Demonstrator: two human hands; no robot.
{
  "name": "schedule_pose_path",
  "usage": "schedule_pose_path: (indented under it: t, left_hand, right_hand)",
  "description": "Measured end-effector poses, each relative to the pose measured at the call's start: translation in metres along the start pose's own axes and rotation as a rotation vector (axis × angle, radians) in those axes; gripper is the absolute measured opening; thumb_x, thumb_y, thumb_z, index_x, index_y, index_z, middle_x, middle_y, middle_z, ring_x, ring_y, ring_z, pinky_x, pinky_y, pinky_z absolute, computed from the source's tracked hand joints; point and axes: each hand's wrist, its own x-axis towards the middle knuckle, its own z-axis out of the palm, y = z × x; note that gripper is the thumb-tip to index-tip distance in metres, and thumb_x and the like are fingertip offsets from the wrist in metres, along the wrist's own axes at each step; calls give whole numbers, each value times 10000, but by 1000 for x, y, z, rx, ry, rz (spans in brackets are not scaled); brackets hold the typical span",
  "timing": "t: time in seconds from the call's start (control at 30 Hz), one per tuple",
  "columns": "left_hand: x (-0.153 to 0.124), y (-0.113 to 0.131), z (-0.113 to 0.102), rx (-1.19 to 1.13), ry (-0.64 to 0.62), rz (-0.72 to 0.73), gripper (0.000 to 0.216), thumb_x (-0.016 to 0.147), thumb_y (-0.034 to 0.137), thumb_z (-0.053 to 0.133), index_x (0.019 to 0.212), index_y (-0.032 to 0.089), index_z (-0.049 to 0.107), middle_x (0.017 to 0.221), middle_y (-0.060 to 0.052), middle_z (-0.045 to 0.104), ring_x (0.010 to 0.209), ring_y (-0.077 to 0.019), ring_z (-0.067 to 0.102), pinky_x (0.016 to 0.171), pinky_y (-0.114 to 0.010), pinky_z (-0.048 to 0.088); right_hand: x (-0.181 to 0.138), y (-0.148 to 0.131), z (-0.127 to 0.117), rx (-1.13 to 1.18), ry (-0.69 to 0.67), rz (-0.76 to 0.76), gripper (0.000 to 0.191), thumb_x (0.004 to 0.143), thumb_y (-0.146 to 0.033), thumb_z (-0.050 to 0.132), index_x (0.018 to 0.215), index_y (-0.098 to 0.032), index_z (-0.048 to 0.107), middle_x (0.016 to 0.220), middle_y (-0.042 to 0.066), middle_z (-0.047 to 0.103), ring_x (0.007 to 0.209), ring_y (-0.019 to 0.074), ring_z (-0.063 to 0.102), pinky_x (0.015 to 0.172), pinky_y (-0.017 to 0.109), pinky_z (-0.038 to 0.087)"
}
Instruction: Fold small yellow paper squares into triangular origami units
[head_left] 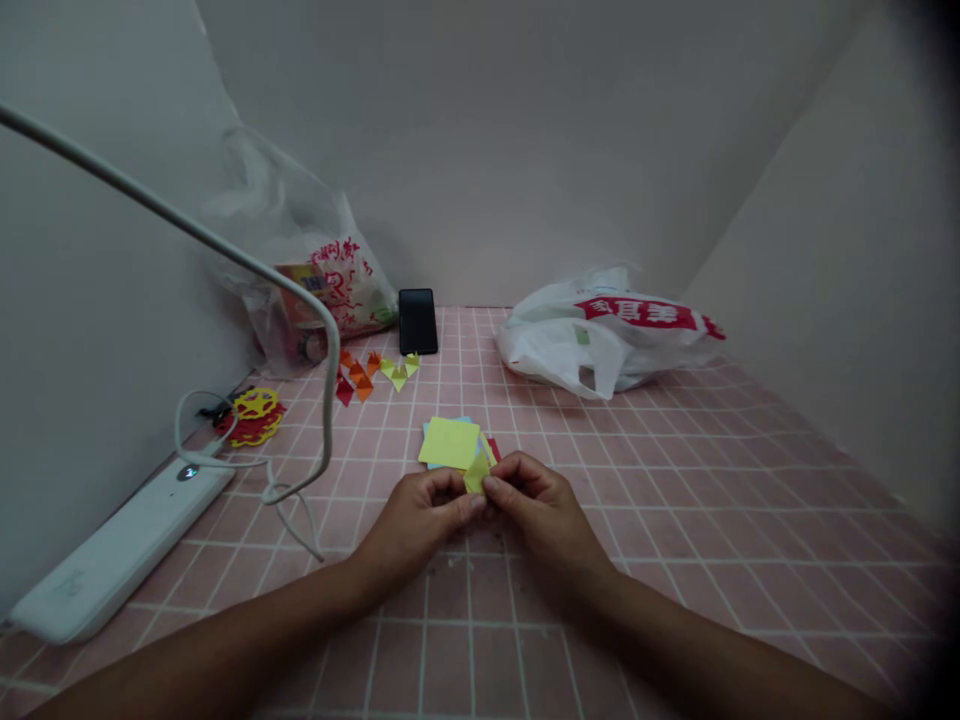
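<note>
From here I have the left hand point(424, 508) and right hand point(546, 505) pinching folded yellow paper point(476, 474), likely light, easily crumpled, best held by its near edges.

2 bare forearms point(255, 630) angle inward; left hand point(420, 510) and right hand point(551, 510) nearly meet, fingers point(442, 480) curled, thumbs point(508, 496) opposed in a pinch.

On the pink gridded tabletop point(720, 510) sit paper squares point(450, 442), folded papers point(398, 379), a phone point(418, 322), plastic bags point(551, 345) — and a power strip point(124, 550).
</note>
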Motion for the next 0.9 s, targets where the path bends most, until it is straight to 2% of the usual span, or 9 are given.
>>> schedule_pose_path:
  t: [0.13,0.3,0.47,0.57,0.73,0.9]
  left_hand:
    - [-1,-1,0,3,20,24,273,756,386,649,642,172,523,590,36,493,543,-99,414,543,-229,325]
    - [-1,-2,1,119,88,107,260,761,348,647,625,172,513,625,22,507,592,-112,423,559,-229,324]
    - [-3,1,3,139,34,69,221,832,358,573,717,169,572,626,18,507,562,-116,436,542,-235,333]
    - [-4,2,2,164,19,111,226,840,350,564,699,173,561,621,17,501,569,-121,440,552,-238,339]
    - [-3,0,-1,197,-127,170,257,857,320,541,643,183,502,613,20,499,588,-126,444,578,-246,339]
    - [-4,-2,-1,202,-162,141,260,864,316,531,644,190,474,593,30,472,578,-125,430,574,-252,323]
  right_hand:
    - [1,0,1,36,1,18,240,709,-338,780,730,-189,592,616,-36,605,578,111,542,593,250,419]
    - [2,2,0,76,-39,64,238,704,-301,792,734,-179,591,651,-31,609,591,100,544,605,236,422]
    - [3,2,-2,53,-41,28,240,726,-319,775,708,-181,580,615,-23,613,592,112,548,611,245,428]
    - [3,0,-1,71,-44,52,248,717,-332,785,745,-183,589,643,-30,609,588,106,541,602,235,423]
    - [2,-7,0,33,-128,84,250,703,-343,793,732,-166,619,705,-12,613,655,122,549,642,252,430]
    - [0,-9,-2,-42,-61,43,213,734,-333,765,671,-171,641,634,-22,600,601,107,523,594,241,402]
